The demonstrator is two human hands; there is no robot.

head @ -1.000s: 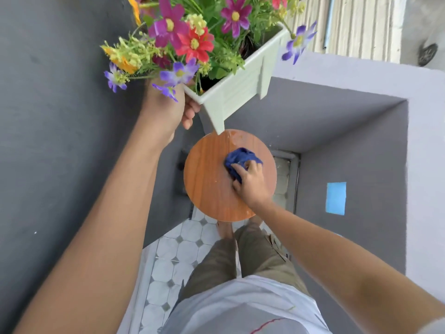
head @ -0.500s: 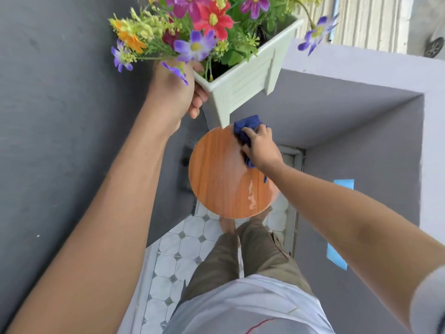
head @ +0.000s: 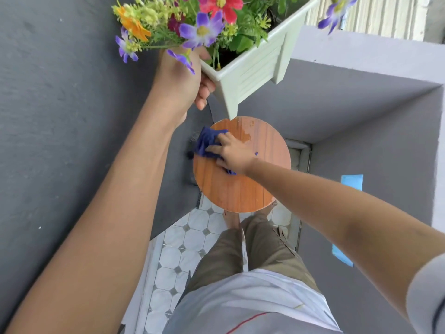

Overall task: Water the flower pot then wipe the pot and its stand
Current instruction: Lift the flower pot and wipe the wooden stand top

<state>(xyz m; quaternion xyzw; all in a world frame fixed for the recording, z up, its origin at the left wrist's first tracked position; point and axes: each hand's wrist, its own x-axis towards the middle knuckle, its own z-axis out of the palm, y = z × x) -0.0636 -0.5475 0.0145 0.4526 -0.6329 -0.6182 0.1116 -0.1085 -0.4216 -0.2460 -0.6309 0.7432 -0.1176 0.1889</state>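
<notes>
My left hand grips the near left side of a pale green rectangular flower pot, holding it lifted and tilted above the stand. Colourful flowers spill out of its top. Below it is the round wooden stand top, with a wet patch near its far edge. My right hand presses a dark blue cloth onto the stand's left part, close to the rim.
A dark grey wall runs along the left, very near the stand. A grey parapet with a lilac top encloses the corner behind and to the right. White tiled floor and my legs lie below the stand.
My right hand has swept the blue cloth from the stand's far right edge across to its left side. The lifted pot has stayed in my left hand, shifting slightly in view.
</notes>
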